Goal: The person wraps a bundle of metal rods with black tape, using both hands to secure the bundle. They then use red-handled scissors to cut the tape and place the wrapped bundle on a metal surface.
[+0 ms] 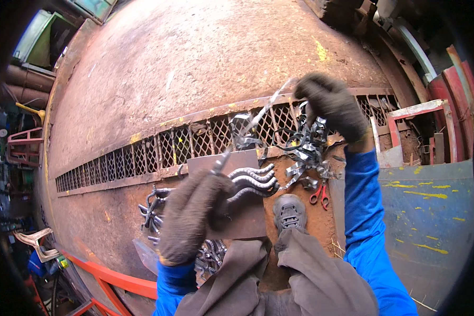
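My left hand (192, 218), in a dark knit glove, is closed around a slim piece wrapped in silvery strip (221, 161); its end pokes out above the fingers, the rest is hidden. From that end a shiny strip (263, 112), blurred by motion, stretches up to my gloved right hand (334, 105), which pinches its far end. Below lies a brown flat plate (242, 218) with several wavy, spiral-wrapped pieces (253, 181) side by side on it. Similar short bent pieces (151, 209) are heaped left of the plate, and more (211, 255) lie beside my left leg.
Tangled shiny strips (305, 145) lie beyond my shoe (289, 212), partly over a rusty floor grating (195, 138). Red-handled scissors (319, 196) rest on the ground. A blue-grey metal sheet (432, 221) and a red-white frame (418, 111) stand right; a red bar (118, 279) runs lower left.
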`<move>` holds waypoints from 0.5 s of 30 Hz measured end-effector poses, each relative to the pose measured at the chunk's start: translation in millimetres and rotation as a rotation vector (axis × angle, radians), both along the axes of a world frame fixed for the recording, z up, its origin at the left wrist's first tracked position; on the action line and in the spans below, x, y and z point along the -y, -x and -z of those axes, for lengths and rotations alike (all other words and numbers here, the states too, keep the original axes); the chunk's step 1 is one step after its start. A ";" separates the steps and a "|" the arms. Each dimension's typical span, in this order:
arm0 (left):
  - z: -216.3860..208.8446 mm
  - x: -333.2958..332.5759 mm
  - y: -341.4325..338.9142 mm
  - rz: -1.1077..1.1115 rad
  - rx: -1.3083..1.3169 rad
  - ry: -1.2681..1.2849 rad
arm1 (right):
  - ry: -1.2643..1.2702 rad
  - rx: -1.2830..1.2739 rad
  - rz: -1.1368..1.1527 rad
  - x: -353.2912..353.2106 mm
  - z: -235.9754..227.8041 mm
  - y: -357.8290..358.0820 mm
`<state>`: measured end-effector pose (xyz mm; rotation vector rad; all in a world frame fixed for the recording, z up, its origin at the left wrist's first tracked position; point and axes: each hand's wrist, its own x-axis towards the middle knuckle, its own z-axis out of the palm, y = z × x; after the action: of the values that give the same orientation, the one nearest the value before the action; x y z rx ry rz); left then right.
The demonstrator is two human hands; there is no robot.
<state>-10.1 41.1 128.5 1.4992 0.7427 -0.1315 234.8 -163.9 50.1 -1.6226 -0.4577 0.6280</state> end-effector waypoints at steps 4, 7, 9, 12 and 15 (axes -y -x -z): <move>34.2 27.1 11.5 -0.069 -0.148 0.183 | 0.275 0.204 -0.047 -9.0 109.1 47.6; 57.3 29.2 19.7 -0.111 -0.185 0.185 | 0.239 -0.046 0.118 -7.0 158.4 104.2; 65.6 29.7 20.9 -0.096 -0.177 0.169 | 0.210 -0.010 0.194 -3.5 180.9 134.9; 77.2 27.5 32.8 -0.017 -0.213 0.231 | 0.271 0.260 0.149 -4.6 183.8 183.6; 81.5 20.7 41.9 0.340 0.015 -0.146 | 0.282 0.367 -0.015 3.5 159.7 219.4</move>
<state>-52.0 20.5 47.0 1.7566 0.4873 -0.3276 15.4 -167.4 -109.6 -2.0167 -0.6721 0.4174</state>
